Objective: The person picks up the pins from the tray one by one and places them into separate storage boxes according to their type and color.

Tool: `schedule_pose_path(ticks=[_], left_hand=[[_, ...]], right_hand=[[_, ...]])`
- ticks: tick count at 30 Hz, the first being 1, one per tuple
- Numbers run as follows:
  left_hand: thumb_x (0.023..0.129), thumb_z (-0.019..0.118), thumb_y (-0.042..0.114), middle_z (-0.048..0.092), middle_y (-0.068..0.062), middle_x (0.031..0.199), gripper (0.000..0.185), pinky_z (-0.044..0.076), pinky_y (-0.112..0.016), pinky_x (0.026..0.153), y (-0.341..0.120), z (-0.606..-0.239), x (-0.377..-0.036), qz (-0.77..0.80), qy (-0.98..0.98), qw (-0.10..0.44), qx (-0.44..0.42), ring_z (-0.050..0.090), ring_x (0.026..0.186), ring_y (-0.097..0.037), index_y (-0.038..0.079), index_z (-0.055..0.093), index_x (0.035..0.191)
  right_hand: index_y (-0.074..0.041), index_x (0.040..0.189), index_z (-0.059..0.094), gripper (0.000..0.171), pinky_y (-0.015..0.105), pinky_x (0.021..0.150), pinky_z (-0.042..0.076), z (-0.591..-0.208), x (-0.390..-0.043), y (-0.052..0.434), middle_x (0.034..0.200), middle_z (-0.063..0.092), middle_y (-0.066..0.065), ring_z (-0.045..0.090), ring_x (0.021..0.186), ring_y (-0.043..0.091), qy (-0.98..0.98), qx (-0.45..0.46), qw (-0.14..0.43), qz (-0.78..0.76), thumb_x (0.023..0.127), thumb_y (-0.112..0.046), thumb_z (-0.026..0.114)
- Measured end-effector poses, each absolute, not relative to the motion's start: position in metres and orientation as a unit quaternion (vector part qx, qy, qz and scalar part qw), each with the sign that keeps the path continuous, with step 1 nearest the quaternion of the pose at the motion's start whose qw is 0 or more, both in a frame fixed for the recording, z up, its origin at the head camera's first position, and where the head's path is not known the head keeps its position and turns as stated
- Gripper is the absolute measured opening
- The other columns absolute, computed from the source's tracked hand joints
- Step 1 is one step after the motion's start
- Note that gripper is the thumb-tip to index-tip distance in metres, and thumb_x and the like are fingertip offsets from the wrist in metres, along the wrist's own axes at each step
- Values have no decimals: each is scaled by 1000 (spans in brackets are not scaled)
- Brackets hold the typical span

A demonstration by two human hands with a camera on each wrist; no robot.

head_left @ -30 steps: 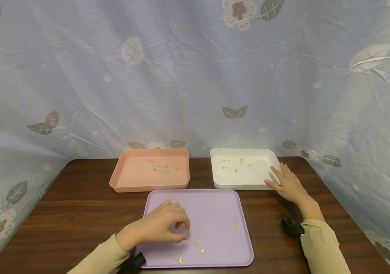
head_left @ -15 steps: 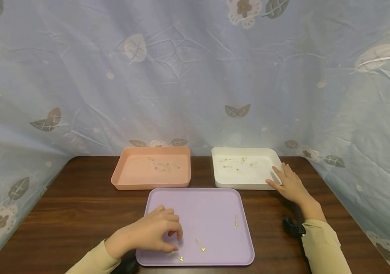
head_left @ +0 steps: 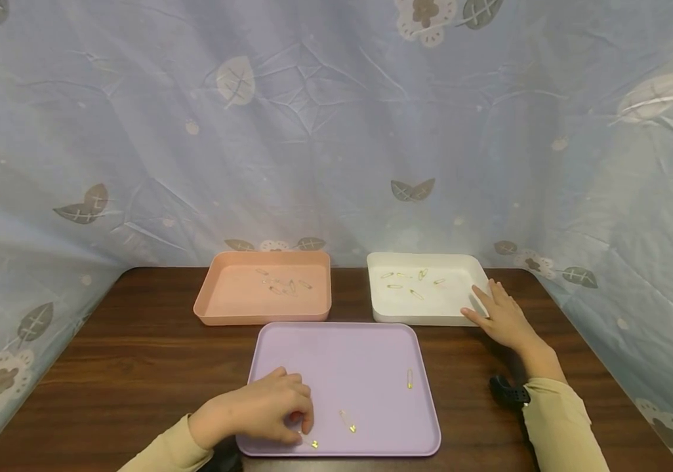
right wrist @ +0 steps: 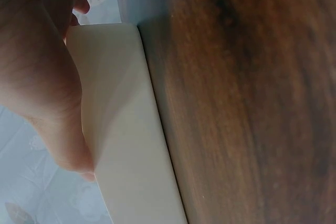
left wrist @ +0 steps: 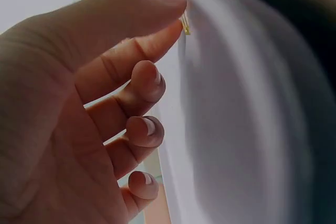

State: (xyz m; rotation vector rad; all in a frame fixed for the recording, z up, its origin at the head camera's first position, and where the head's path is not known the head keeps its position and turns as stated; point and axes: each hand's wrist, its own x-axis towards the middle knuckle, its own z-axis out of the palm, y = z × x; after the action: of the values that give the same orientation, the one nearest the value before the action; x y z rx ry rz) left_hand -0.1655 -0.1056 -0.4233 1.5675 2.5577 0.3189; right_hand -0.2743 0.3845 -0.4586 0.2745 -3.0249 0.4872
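Near the counter's front edge, left hand (head_left: 260,412) pinches at a gold safety pin (head_left: 313,444) lying on the purple tray (head_left: 372,347). Right hand (head_left: 500,318) rests flat-fingered against the white tray (head_left: 431,319), probably steadying it.

A small gold safety pin (head_left: 314,444) lies flat near the front edge of the lilac tray (head_left: 336,347), just at the fingertips of the left hand (head_left: 265,413), whose fingers curl down over it. The white tray (head_left: 425,308) stands at the table's far right, its near right corner under the flat right hand (head_left: 502,318).
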Motion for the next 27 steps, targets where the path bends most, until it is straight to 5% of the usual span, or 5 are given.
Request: schedule_pose_path(ticks=[9,27], left_hand=[[76,76,31,44,21,69,16,25,-16,68,-104,-423,-165,121,851,96,502,31,72,7,34,61,70],[70,77,27,42,19,70,22,24,-15,67,-106,-422,-170,129,847,47,513,31,72,8,33,55,67]], right_hand=[[2,148,35,76,74,108,15,-456,-274,384,154,11,40,12,143,57,-983,89,28,160,96,-50,53],[3,147,35,76,74,108,15,-458,-273,384,154,12,40,12,143,57,-982,88,27,163,96,-50,53]])
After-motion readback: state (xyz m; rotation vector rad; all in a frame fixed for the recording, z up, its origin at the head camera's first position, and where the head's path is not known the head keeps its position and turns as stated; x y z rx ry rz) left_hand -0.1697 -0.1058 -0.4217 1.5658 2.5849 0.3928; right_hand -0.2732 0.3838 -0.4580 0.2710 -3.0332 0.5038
